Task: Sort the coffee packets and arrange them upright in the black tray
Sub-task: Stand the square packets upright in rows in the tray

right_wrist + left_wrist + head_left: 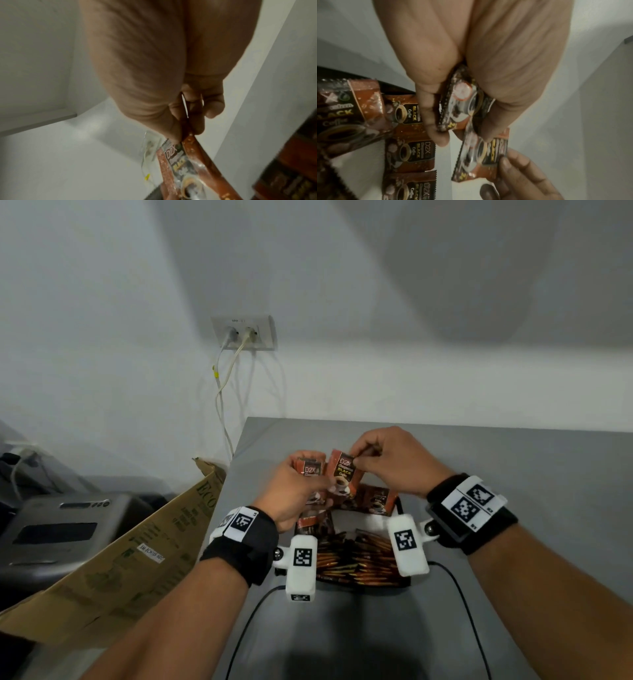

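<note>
Brown packet (343, 474) pinched at its top corner by right hand (390, 462), left hand (294, 491) clutching another (310, 470), both above black tray (399, 508) on counter (513, 474), likely for sorting.

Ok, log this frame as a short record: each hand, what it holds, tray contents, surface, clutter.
left hand: left hand grips a D2X packet, held upright
right hand: right hand pinches the top corner of a second D2X Black Coffee packet
tray: black tray holds thin stick sachets lying flat; more coffee packets at its far end
surface: grey table
clutter: cardboard box left of table; wall socket with cables
</note>
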`<state>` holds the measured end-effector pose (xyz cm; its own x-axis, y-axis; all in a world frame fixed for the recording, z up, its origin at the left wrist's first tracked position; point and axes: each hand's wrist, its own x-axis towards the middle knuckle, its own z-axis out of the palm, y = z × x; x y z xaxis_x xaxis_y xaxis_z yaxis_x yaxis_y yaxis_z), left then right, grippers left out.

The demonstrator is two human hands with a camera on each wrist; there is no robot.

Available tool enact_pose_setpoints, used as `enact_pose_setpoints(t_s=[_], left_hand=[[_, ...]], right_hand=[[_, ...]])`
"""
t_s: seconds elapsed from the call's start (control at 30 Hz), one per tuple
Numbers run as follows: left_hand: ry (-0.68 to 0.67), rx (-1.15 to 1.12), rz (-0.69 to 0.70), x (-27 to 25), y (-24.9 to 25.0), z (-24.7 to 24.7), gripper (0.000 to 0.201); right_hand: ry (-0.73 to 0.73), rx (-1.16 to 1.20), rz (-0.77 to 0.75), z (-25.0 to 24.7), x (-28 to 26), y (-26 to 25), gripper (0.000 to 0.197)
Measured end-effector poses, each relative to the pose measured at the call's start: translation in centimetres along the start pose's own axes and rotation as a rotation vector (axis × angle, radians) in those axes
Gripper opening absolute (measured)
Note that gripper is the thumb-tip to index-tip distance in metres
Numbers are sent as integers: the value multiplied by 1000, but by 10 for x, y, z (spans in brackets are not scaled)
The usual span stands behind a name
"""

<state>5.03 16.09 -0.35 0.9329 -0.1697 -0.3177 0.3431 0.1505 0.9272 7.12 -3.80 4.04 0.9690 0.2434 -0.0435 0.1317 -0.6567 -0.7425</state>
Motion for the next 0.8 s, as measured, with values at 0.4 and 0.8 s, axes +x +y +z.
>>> enact_pose_setpoints(t_s=[0.4, 0.8], left_hand=[[120, -2, -108, -5, -6, -13, 28], [103, -2, -125, -10, -10, -13, 25]], right_hand=[[-98, -249, 200, 15, -18, 73, 17], [25, -294, 148, 25, -19, 82, 10]])
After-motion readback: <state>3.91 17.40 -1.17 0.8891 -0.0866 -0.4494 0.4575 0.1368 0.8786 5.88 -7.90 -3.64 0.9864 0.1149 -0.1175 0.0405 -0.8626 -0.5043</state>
